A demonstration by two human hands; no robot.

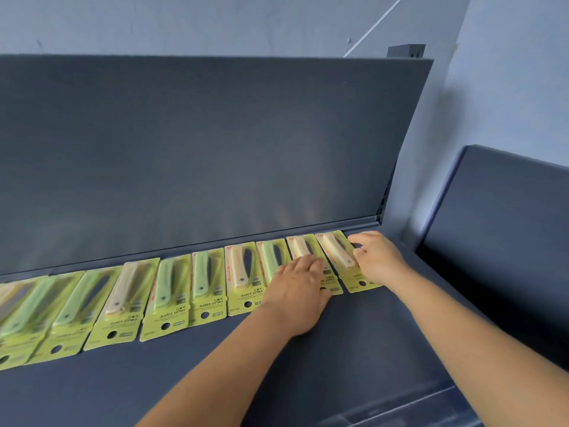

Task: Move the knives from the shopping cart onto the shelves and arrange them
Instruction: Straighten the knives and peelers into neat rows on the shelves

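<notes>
We are seeing row of yellow-green carded fruit knife packs (203,288) lying flat on dark grey metal shelf (354,334). Left hand (297,291) lying flat, fingers straight, pressing second pack from right (303,251). Right hand (377,257) gripping edge of rightmost cream-handled pack (337,251).

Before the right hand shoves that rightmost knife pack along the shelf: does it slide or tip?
Probably slides: the rightmost knife pack lies flat on the smooth shelf. Tipping is unlikely, as it sits low. Its thin card backing may flex or ride over the neighbouring pack when the right hand pushes.
</notes>
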